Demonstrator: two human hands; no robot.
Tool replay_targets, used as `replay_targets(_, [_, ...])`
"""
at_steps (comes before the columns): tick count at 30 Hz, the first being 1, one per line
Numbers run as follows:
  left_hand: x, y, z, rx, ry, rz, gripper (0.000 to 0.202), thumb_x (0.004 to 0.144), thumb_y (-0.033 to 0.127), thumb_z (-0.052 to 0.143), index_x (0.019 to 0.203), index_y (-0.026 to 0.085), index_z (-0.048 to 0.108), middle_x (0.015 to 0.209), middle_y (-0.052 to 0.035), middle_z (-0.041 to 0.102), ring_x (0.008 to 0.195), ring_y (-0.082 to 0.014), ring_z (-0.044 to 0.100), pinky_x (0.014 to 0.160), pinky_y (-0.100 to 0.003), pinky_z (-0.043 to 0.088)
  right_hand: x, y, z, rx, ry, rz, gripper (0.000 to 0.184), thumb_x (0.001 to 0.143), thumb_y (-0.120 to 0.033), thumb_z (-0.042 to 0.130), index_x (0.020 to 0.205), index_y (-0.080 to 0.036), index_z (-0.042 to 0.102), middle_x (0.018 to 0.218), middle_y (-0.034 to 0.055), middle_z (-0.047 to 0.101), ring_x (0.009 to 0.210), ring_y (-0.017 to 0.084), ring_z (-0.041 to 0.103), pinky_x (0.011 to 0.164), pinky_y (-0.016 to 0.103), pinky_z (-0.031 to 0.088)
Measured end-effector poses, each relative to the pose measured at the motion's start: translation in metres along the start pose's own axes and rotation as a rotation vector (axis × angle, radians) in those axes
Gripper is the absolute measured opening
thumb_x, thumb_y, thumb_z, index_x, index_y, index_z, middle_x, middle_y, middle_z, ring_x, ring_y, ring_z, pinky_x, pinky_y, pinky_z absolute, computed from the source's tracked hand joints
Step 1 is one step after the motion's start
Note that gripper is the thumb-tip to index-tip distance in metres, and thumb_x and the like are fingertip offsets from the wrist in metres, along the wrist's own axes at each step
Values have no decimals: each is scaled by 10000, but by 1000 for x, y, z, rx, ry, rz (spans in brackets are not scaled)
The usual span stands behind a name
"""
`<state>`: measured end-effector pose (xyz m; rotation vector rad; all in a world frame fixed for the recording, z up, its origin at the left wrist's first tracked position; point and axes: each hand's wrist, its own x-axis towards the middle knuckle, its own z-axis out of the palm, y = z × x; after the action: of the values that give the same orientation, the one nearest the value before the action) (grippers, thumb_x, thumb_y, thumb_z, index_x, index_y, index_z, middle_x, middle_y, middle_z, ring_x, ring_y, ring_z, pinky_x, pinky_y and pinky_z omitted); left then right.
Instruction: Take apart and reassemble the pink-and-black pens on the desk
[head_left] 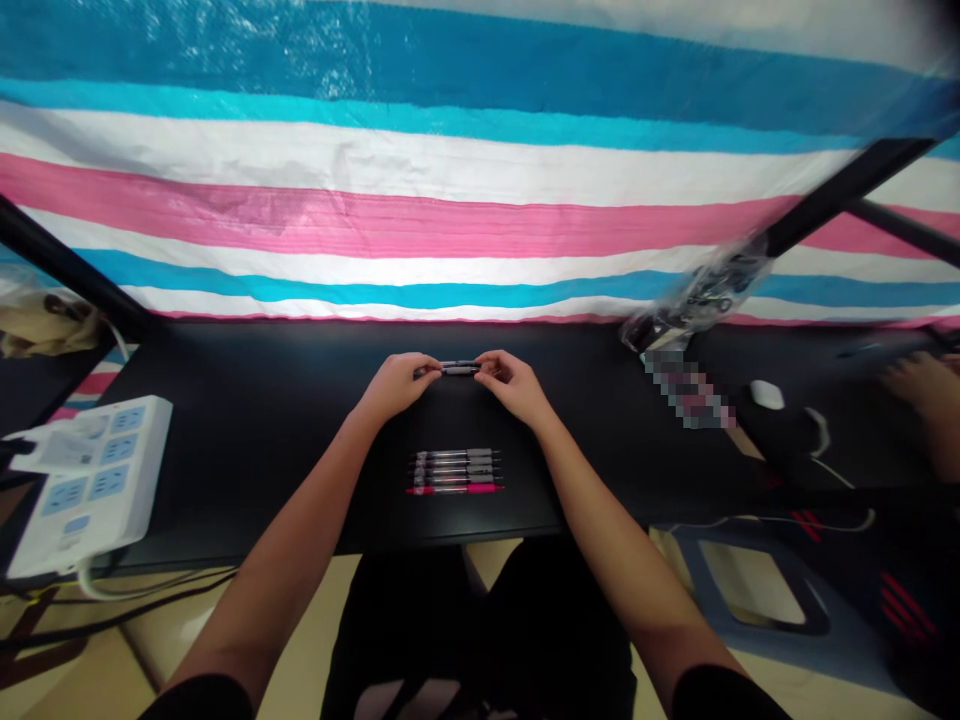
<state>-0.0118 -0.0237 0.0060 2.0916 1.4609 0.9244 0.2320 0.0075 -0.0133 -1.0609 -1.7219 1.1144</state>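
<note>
The left hand [406, 385] is closed at the fingertips on the left end of the held pens [459, 369]; the right end is pinched between thumb and fingers of the right hand [516, 386]; the held pens are aligned crosswise between both hands, over the far half of the black tabletop [262, 440]; their exact number and any contact with the surface cannot be told. Nearer the table's front edge, between the forearms, grey-grip pens [457, 470] are laid parallel in a close row; the nearest position is occupied by a red pen [457, 490]. At the far left, a white power strip [144, 490] is placed, with a plug [67, 448] inserted; to the right, a clear plastic bag [724, 285] and a small white case [766, 394] are seen; farther right, a co-worker's hand [919, 380] is shown blurred; the background is covered by a striped plastic sheet [450, 225].
</note>
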Motion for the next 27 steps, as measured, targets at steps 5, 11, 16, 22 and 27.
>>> replay_targets(5, [-1,-1,0,-44,-26,-18,122,877,203,726,966,212,808,915,-54,798,808,-208,716,816,-332,569,0,3,0,-134,31,-36,230,863,-436,670,850,-212,722,833,55,713,773,220,634,755,354,483])
replay_targets(11, [-1,1,3,-50,-33,-10,128,883,218,716,971,223,808,904,-53,792,800,-208,708,815,-340,570,0,4,-1,-171,2,1,307,911,-505,618,853,-215,702,779,38,691,725,201,614,716,333,470])
replay_targets(16, [-1,0,2,-48,-40,-8,122,885,218,718,970,214,805,919,-58,792,820,-208,712,813,-332,566,0,1,-3,-189,-14,-41,246,875,-451,670,832,-211,698,812,38,697,752,199,612,731,325,465])
replay_targets(22, [0,-2,3,-18,-63,-2,144,891,233,712,995,195,803,933,-64,791,840,-206,712,823,-322,549,0,2,-1,-217,-78,13,309,900,-498,626,873,-197,690,772,25,680,703,179,581,703,307,460])
replay_targets(27, [-1,-3,3,-18,-82,7,144,894,249,700,984,200,800,943,-60,794,842,-211,713,810,-325,538,0,4,1,-241,-74,-47,342,933,-490,578,797,-190,667,776,41,681,716,178,590,726,305,456])
